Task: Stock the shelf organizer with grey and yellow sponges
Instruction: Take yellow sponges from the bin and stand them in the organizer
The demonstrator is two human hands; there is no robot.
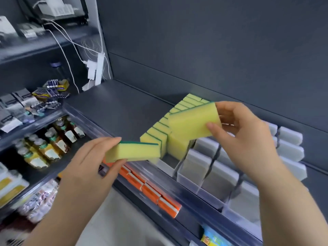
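Observation:
My left hand [95,157] grips a yellow sponge with a green scrub face [134,150], held flat just in front of the shelf edge. My right hand [245,135] pinches a second yellow sponge [193,119], tilted above the organizer's lane. A row of upright yellow sponges [165,125] runs back along the dark shelf [115,107]. Grey sponges [197,164] stand in the clear organizer's [188,181] lanes to the right, with more grey sponges [291,150] behind my right wrist.
Orange boxes [152,190] line the shelf below. Bottles [48,148] and packets fill lower shelves at the left. White cables and a power strip [98,68] hang at the shelf's back left corner. A blue packet [213,238] sits at the bottom.

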